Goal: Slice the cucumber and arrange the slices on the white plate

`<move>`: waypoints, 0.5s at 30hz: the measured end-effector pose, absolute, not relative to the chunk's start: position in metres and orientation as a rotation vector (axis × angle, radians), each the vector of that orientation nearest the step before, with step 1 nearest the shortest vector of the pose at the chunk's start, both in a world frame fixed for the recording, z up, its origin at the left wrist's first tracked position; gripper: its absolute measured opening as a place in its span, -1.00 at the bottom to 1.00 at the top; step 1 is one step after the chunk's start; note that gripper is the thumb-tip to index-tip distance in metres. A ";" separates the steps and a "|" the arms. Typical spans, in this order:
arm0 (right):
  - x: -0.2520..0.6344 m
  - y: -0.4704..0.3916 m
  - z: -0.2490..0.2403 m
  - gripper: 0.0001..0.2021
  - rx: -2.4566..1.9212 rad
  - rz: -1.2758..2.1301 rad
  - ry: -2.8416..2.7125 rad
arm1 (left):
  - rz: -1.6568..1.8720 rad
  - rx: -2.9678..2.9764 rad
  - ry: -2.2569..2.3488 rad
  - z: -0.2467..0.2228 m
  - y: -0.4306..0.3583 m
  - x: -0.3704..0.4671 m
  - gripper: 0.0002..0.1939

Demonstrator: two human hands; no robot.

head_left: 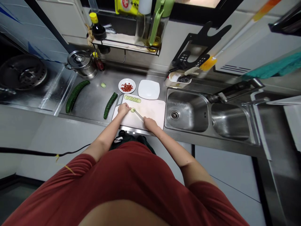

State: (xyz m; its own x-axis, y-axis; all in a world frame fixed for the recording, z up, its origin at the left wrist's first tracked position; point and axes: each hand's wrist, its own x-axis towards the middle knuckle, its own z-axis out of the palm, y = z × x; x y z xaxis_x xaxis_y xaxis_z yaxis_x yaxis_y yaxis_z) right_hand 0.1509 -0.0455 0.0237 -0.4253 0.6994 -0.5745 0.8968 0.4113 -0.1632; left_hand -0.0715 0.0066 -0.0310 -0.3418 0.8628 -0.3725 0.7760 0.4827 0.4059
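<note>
My left hand rests on the white cutting board, fingers closed over a short cucumber piece whose cut end shows. My right hand grips a knife, its blade angled up-left with the tip against that cut end. A row of several cucumber slices lies along the board's far left edge.
A half cucumber and a whole cucumber lie on the steel counter left of the board, a lone slice behind them. A dish of red chili, a white square plate, a pot and a double sink surround the board.
</note>
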 end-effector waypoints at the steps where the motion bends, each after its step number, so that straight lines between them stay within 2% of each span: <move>1: 0.149 -0.044 0.024 -0.72 1.363 -0.630 2.262 | 0.208 1.349 2.190 -0.031 0.007 -0.072 -0.75; 15: 0.140 -0.041 0.025 -0.69 1.378 -0.598 2.284 | 0.200 1.325 2.186 -0.026 0.006 -0.070 -0.74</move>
